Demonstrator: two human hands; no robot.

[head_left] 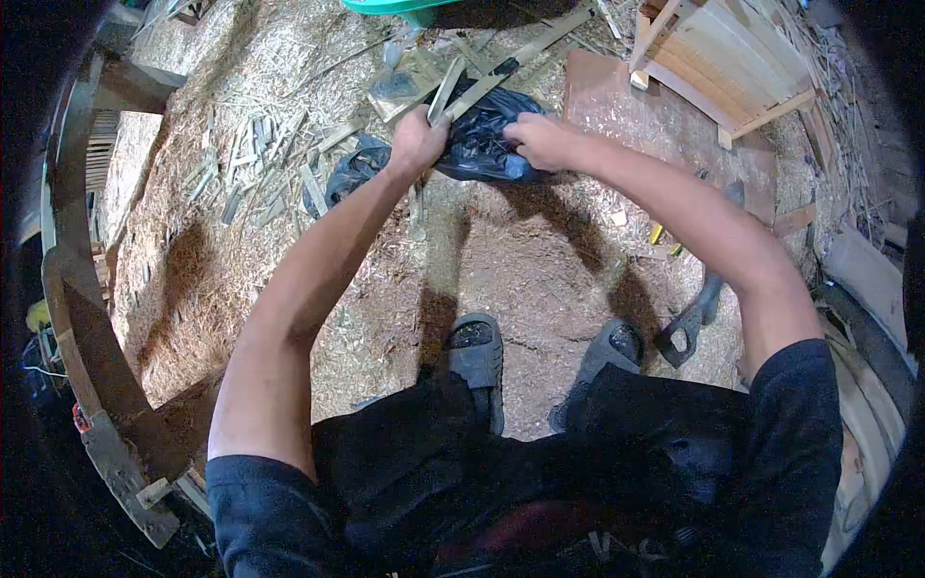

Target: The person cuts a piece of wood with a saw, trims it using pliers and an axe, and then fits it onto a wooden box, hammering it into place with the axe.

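Near the top middle, a black plastic bag (482, 144) hangs between my two hands, above the floor. My left hand (418, 141) is closed around the lower ends of thin wooden strips (520, 56), at the bag's left edge. My right hand (541, 141) is closed on the right side of the bag, its fingers pinching the plastic. A second dark plastic bag (358, 170) lies to the left of my left hand. Behind the strips a small clear bag (393, 83) rests on a piece of wood.
Sawdust and wood scraps (255, 149) cover the floor. A wooden crate-like frame (727, 60) stands at the upper right, a green plastic object (395, 6) at the top. A handsaw (686, 328) lies right of my sandalled feet. Curved wooden boards (72, 337) line the left.
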